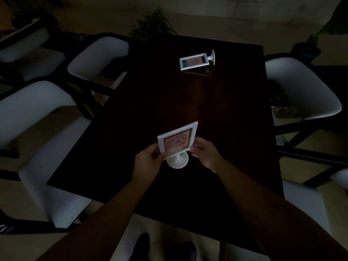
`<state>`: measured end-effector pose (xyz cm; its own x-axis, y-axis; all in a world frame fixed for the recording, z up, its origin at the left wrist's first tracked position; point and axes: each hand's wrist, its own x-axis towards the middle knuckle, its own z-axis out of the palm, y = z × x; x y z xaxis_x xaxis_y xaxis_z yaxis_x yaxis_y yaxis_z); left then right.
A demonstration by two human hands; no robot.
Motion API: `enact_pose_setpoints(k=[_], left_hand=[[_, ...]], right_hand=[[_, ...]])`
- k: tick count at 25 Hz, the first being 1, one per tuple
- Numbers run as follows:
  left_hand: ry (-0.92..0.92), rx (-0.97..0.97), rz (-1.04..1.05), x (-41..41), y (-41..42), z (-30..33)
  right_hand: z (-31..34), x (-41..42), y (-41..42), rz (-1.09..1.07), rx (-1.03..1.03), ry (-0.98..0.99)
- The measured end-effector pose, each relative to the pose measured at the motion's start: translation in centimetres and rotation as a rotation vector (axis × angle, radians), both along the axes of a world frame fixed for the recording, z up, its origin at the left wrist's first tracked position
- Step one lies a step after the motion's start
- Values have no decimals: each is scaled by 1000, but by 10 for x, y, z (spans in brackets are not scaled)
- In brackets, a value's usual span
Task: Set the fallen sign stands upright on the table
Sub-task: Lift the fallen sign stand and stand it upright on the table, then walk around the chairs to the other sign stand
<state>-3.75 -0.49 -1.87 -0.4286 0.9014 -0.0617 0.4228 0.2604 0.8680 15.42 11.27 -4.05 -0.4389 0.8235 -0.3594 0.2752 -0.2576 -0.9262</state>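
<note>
A white sign stand (178, 141) with a pinkish card stands on its round base near the front of the dark table (131, 129), slightly tilted. My left hand (148, 162) grips the frame's lower left edge. My right hand (205, 151) touches its lower right corner, fingers curled by it. A second white sign stand (195, 61) lies on its side at the far end of the table, its round base pointing right.
White chairs stand on both sides: two at the left (37, 110) (98, 55) and one at the right (299, 87). A potted plant (152, 25) sits beyond the table's far edge. The room is dim.
</note>
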Motion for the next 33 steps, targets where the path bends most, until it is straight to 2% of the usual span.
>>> enact_pose_setpoints(k=[4,14,17,19,22,24,27,29,33], left_hand=[[31,-15,54,10,-17,2],[-37,36,181,53,-45,-7],[-72,36,140,50,-50,-8],[-89,30,162,47,-63,-7],[-21,6,208,59,-98,-1],[-5,-39,96,78,-126,7],[141,-118,-273,115,-159,32],[253,-83,-456,149,-168,59],[470,56,-650,247,-168,122]], right_hand=[[0,-5,3,-12,19,-7],[11,-17,-2,93,-1,9],[19,6,-14,86,39,-146],[33,39,-39,29,52,-168],[63,102,-103,-49,101,-197],[87,144,-157,-81,199,-260],[122,202,-234,-106,390,-449],[143,239,-271,-139,492,-565],[178,318,-313,-197,676,-766]])
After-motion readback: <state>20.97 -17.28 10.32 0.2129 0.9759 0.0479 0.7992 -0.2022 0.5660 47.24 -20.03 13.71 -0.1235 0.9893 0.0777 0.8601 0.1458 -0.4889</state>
